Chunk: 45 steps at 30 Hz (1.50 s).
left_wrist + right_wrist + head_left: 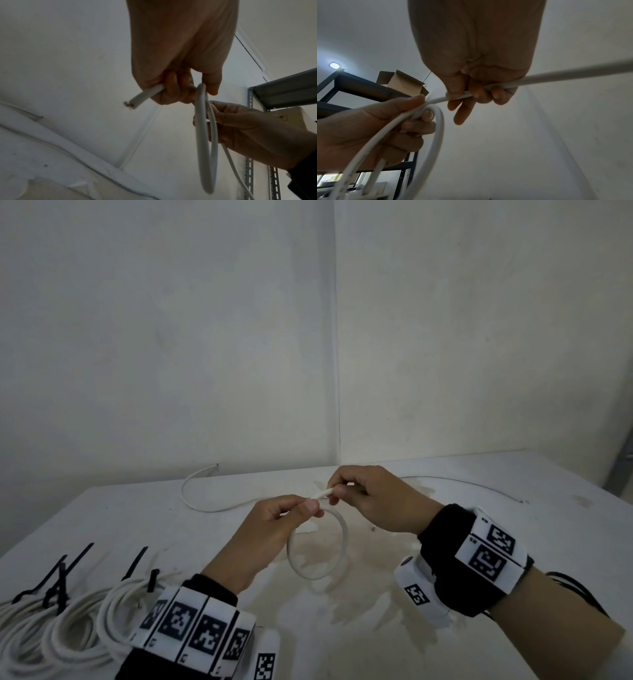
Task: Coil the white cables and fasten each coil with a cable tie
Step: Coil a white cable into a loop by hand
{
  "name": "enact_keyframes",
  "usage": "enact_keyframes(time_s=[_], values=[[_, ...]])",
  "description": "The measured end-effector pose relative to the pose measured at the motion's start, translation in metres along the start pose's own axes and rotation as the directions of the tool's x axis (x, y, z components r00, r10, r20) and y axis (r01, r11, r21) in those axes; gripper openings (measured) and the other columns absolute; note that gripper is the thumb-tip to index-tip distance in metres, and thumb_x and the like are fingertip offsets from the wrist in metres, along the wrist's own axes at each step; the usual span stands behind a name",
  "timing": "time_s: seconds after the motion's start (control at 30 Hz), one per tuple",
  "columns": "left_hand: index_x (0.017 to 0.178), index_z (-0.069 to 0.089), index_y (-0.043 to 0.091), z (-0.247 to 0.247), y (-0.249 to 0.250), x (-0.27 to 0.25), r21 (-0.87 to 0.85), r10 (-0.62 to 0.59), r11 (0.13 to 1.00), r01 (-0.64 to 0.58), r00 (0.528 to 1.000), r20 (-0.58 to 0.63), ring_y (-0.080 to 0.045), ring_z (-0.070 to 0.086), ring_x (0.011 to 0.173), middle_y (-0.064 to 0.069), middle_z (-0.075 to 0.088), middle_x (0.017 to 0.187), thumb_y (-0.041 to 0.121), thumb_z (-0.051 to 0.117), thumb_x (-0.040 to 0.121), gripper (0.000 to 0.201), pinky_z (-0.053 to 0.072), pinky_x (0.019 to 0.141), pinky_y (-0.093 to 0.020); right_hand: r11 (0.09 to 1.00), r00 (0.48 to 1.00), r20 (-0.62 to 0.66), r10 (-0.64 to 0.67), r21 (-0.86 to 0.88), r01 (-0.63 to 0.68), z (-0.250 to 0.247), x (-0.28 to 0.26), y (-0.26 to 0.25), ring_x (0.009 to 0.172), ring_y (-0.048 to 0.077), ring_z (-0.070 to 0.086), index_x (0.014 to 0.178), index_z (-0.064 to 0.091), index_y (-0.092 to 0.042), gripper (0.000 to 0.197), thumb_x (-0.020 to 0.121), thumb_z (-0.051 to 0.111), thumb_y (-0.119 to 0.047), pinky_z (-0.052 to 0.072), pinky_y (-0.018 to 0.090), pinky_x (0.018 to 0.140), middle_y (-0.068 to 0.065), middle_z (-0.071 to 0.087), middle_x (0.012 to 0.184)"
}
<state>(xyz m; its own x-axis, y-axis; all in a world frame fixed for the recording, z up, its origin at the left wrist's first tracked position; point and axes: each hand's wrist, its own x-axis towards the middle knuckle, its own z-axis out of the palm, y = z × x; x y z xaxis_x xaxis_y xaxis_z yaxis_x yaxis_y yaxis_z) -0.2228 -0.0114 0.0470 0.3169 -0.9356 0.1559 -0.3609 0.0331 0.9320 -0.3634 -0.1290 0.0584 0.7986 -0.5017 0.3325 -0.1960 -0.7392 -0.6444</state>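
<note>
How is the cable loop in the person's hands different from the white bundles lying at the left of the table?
The loop in the hands has only a turn or so; the bundles on the table have many turns each. The loop is held in the air by the left hand and right hand; the bundles lie flat on the table. The bundles carry black cable ties; the loop has none. Both are the same white cable.

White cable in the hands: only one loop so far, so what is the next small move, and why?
Probably the right hand should sweep the next stretch of white cable round into a second loop under the left hand, which pinches the crossing. Only one loop is formed, and loose cable trails across the table.
</note>
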Motion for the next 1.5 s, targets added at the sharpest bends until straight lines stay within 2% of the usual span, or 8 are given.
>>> enact_keyframes(time_s=[0.13,0.23,0.43,0.6,0.8,0.93,1.07,1.5], values=[[0.075,0.071,0.020,0.000,0.003,0.001,-0.024,0.053,0.998,-0.054,0.998,-0.036,0.011,0.056,0.061,0.022,0.065,0.061,0.026,0.057,0.087,0.019,0.039,0.063,-0.007,0.999,0.994,0.112,-0.004,0.043,-0.001,0.006,-0.004,-0.003,0.079,-0.003,0.058,0.092,0.066,-0.023,0.024,0.095,0.046,-0.034,0.044,0.021,0.077,-0.011,0.068,0.080],[0.068,0.073,0.025,-0.001,0.002,0.005,-0.028,0.057,0.998,-0.060,0.994,-0.094,0.009,0.062,0.075,0.016,0.072,0.075,0.030,0.065,0.080,0.016,0.044,0.074,-0.014,0.996,0.996,0.089,0.000,0.086,-0.008,0.008,-0.005,-0.004,0.074,-0.008,0.055,0.075,0.066,-0.018,0.032,0.096,0.045,-0.029,0.041,0.018,0.077,-0.013,0.065,0.069],[0.081,0.073,0.019,-0.004,-0.001,0.005,0.015,0.003,1.000,-0.001,0.995,-0.102,0.006,0.048,0.046,0.022,0.054,0.049,0.030,0.057,0.088,0.021,0.034,0.054,-0.014,0.971,0.996,0.084,0.037,0.234,-0.055,0.001,-0.005,-0.002,0.089,0.016,0.064,0.092,0.067,-0.004,0.026,0.097,0.045,-0.018,0.045,0.035,0.095,0.005,0.069,0.073],[0.080,0.071,0.019,-0.001,-0.001,0.006,0.036,0.039,0.999,-0.034,0.989,-0.140,0.010,0.048,0.042,0.018,0.063,0.059,0.022,0.061,0.086,0.012,0.035,0.045,-0.004,0.943,0.988,0.095,0.122,0.300,-0.145,0.000,-0.009,-0.007,0.044,-0.005,0.050,0.101,0.061,0.007,0.029,0.098,0.041,-0.014,0.039,0.009,0.050,0.016,0.066,0.084],[0.074,0.068,0.028,0.005,-0.003,0.007,0.075,0.068,0.995,-0.060,0.991,-0.114,0.013,0.057,0.063,0.028,0.064,0.061,0.025,0.061,0.087,0.015,0.038,0.056,0.000,0.981,0.994,-0.003,0.111,0.162,-0.109,0.008,-0.003,0.004,0.067,0.009,0.054,0.071,0.068,-0.004,0.038,0.094,0.050,-0.028,0.044,0.031,0.075,-0.008,0.064,0.064],[0.082,0.070,0.020,0.000,-0.006,0.008,-0.028,-0.075,0.997,0.072,0.990,-0.123,-0.009,0.053,0.059,0.003,0.059,0.071,0.021,0.049,0.093,0.024,0.046,0.054,-0.015,0.987,0.986,-0.119,0.113,0.130,-0.097,0.010,-0.003,0.009,0.069,0.028,0.057,0.063,0.066,-0.009,0.035,0.092,0.054,-0.025,0.047,0.033,0.071,0.001,0.065,0.065],[0.093,0.067,0.008,-0.012,-0.006,0.003,-0.088,-0.209,0.974,0.208,0.978,0.005,-0.016,0.062,0.071,-0.009,0.061,0.084,0.008,0.045,0.095,0.022,0.055,0.059,-0.017,0.988,0.976,-0.173,0.131,0.104,-0.114,0.012,-0.006,0.018,0.056,0.014,0.049,0.052,0.058,-0.019,0.039,0.091,0.056,-0.023,0.041,0.027,0.060,0.001,0.061,0.060],[0.087,0.054,0.006,0.016,-0.010,0.002,-0.382,-0.079,0.922,0.056,0.996,-0.045,-0.010,0.064,0.058,-0.009,0.063,0.076,-0.001,0.064,0.079,0.015,0.057,0.059,-0.024,0.971,0.936,-0.315,0.159,0.219,-0.092,0.013,-0.008,0.014,0.045,0.004,0.042,0.046,0.054,-0.022,0.044,0.090,0.057,-0.019,0.034,0.012,0.050,-0.010,0.051,0.046]])
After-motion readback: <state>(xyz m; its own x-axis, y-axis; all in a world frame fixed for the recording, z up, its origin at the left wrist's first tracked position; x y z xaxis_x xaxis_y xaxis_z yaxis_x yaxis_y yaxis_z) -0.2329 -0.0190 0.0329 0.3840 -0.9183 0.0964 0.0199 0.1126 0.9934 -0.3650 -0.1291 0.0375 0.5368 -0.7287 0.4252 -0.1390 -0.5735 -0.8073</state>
